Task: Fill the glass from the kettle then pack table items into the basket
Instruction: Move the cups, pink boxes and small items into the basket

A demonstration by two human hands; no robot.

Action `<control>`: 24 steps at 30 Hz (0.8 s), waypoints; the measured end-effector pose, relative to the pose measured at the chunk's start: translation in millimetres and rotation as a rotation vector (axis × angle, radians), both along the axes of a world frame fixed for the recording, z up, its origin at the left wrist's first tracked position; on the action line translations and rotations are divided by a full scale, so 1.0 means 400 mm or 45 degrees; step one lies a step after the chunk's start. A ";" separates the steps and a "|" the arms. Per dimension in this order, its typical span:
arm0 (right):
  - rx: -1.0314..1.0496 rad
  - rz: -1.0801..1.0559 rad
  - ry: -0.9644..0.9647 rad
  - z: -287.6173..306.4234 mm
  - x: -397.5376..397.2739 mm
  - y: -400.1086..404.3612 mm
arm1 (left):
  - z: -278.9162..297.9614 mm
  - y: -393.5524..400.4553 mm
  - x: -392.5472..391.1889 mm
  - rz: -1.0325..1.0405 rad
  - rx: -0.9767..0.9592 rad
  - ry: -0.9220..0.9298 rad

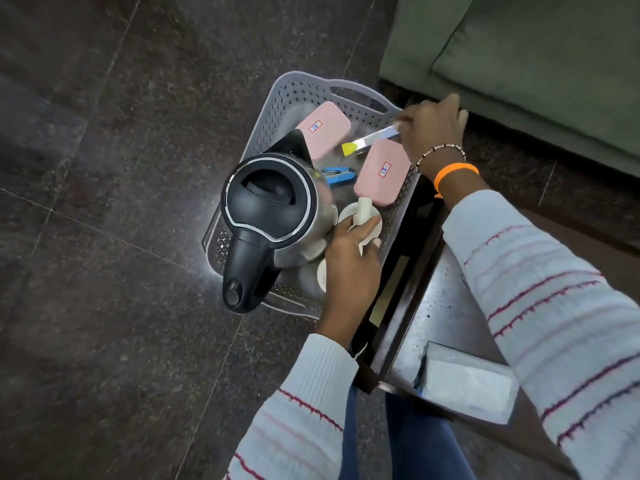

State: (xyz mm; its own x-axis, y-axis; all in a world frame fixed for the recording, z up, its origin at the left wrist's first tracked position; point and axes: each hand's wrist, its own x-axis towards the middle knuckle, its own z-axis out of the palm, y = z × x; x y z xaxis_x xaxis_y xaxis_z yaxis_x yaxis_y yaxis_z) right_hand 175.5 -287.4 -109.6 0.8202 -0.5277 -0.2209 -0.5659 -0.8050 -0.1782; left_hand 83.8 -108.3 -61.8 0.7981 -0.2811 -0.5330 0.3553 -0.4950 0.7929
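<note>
A grey perforated basket (298, 95) stands on the dark floor. Inside it a steel kettle (268, 216) with a black lid and handle fills the near left. Two pink lidded boxes lie at the back (323, 131) and right (381, 171), with a blue tool (337, 176) between them. My left hand (349, 254) is closed on a pale cream handled object (363, 211) over a white round dish (346, 213) in the basket. My right hand (433, 128) grips the clear handle of a yellow-tipped brush (370, 140) above the pink boxes.
A dark-framed table with a worn metal top (433, 306) stands right of the basket, carrying a silver-white packet (467, 379). A green sofa (536, 57) fills the top right. White round pieces (322, 275) lie under my left wrist.
</note>
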 end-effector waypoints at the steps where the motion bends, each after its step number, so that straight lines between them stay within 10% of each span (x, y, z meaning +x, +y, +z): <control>1: 0.010 0.009 -0.056 0.010 -0.015 -0.001 | -0.002 -0.003 0.001 0.008 -0.009 0.002; 5: 0.431 0.114 -0.332 0.072 -0.094 0.030 | -0.007 -0.022 0.008 0.035 -0.035 -0.029; 12: 1.231 0.104 -0.131 0.115 -0.160 0.070 | -0.003 -0.041 0.013 0.033 -0.089 -0.104; 18: 1.274 0.075 -0.084 0.115 -0.116 0.037 | -0.007 -0.040 0.016 0.079 -0.172 -0.091; 24: 0.750 -0.221 -0.528 0.072 -0.002 0.032 | -0.015 -0.034 0.016 0.116 -0.149 -0.084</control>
